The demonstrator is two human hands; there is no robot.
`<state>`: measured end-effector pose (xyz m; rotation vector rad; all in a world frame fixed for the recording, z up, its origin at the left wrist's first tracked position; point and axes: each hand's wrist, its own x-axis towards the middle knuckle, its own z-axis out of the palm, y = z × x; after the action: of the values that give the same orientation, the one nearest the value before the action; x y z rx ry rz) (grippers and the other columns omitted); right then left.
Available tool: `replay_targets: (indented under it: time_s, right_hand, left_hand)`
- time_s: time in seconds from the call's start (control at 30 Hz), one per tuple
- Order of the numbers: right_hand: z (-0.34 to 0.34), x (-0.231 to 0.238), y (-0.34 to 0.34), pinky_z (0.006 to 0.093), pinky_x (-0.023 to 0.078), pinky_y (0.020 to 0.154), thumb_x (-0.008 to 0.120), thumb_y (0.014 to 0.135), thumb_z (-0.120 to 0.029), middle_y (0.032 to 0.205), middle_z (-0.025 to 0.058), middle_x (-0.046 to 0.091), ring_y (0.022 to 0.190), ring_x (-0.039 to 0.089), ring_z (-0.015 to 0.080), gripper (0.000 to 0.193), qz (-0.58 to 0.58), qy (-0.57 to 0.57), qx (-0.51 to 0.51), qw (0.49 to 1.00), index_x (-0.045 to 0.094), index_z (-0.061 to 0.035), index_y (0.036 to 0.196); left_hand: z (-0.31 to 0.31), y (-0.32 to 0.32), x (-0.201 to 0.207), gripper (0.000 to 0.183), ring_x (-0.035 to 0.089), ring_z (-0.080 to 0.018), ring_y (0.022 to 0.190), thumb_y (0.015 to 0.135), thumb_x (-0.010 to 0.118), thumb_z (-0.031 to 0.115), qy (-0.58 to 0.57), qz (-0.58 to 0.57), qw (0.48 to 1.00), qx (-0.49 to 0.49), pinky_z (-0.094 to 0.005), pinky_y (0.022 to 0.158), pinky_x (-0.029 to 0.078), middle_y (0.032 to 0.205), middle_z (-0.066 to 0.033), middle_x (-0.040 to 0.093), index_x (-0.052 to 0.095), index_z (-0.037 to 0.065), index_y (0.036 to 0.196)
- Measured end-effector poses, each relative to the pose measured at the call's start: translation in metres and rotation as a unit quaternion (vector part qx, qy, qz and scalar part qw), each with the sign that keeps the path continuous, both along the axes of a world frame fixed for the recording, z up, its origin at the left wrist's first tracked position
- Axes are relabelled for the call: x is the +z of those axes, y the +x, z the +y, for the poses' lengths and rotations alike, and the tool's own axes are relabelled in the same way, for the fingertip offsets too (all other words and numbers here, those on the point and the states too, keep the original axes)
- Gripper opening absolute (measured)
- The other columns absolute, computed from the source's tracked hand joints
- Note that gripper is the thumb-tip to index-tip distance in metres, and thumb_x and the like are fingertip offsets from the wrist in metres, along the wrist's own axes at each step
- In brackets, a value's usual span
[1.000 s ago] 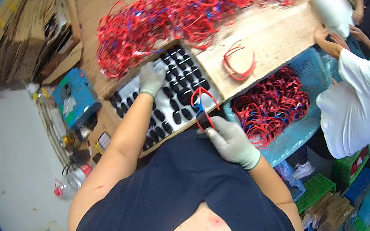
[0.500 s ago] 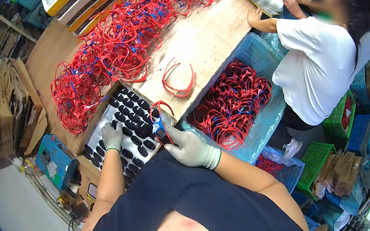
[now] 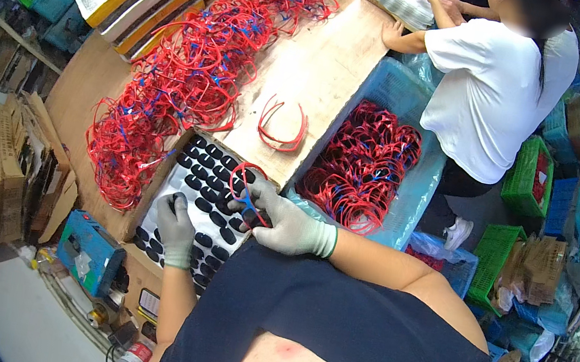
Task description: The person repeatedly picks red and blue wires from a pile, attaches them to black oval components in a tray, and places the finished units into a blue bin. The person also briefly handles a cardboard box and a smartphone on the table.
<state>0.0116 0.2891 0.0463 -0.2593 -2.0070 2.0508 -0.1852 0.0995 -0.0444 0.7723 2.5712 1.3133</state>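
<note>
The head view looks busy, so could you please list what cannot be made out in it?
- Right hand: its fingers cover part of the red frame, so the grip is unclear.
- Left hand: whether it pinches a black pad is too small to tell.
- Pad tray: its near end is hidden by both hands.
- Blue bin: its far side is hidden behind the co-worker.

Two gloved hands, left [image 3: 175,228] and right [image 3: 288,223]; one tray of black pads [image 3: 201,200]; one blue bin [image 3: 374,165]; two loose red frames [image 3: 282,124]; one seated co-worker [image 3: 497,86].
</note>
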Motion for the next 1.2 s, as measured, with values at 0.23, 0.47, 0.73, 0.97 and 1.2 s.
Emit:
replay_targets:
  time_s: [0.23,0.47,0.73,0.97,1.2]
  right_hand:
    - [0.025,0.036,-0.005,0.0372,0.053,0.084,0.056,0.084,-0.008,0.102,0.0179,0.066,0.096,0.068,0.0257,0.038,-0.113,0.215,0.144,0.959,0.050,-0.0005,0.120]
    - [-0.025,0.032,-0.018,0.0455,0.051,0.081,0.061,0.084,-0.020,0.095,0.0261,0.066,0.092,0.066,0.0402,0.037,-0.048,0.187,0.144,0.971,0.058,0.0006,0.114]
    - [-0.055,0.011,-0.024,0.0379,0.051,0.081,0.063,0.090,-0.026,0.094,0.0179,0.067,0.089,0.066,0.0267,0.035,-0.064,0.089,0.104,0.988,0.060,0.0002,0.112]
    - [-0.063,0.012,-0.025,0.0325,0.051,0.077,0.061,0.093,-0.020,0.088,0.0085,0.067,0.083,0.064,0.0140,0.023,-0.063,-0.092,0.076,0.991,0.061,0.0013,0.103]
    - [-0.051,0.029,-0.028,0.0298,0.051,0.078,0.060,0.095,-0.020,0.090,0.0086,0.069,0.082,0.063,0.0108,0.025,-0.095,-0.058,0.155,0.982,0.066,0.0021,0.103]
  left_hand:
    - [-0.010,0.050,0.099,0.020,0.058,-0.0105,0.065,0.099,0.057,0.011,0.203,-0.349,0.907,-0.118,-0.0240,0.060,0.049,0.087,-0.0051,0.061,0.054,-0.001,0.115]
    - [-0.023,0.064,0.118,0.026,0.059,-0.0076,0.070,0.086,0.074,0.001,0.203,-0.345,0.911,-0.099,-0.0208,0.062,0.047,0.083,-0.0023,0.064,0.058,0.002,0.107]
    - [-0.032,0.069,0.123,0.027,0.058,-0.0056,0.069,0.088,0.072,0.002,0.188,-0.255,0.945,-0.085,-0.0197,0.059,0.045,0.087,-0.0028,0.067,0.064,-0.002,0.114]
    - [-0.040,0.065,0.106,0.025,0.062,-0.0085,0.074,0.098,0.059,0.010,0.267,-0.404,0.874,-0.040,-0.0201,0.064,0.051,0.095,-0.0045,0.066,0.059,0.000,0.120]
    - [-0.044,0.059,0.086,0.026,0.061,-0.0074,0.069,0.103,0.051,0.018,0.388,-0.624,0.678,-0.032,-0.0176,0.061,0.054,0.096,-0.0063,0.065,0.055,0.004,0.124]
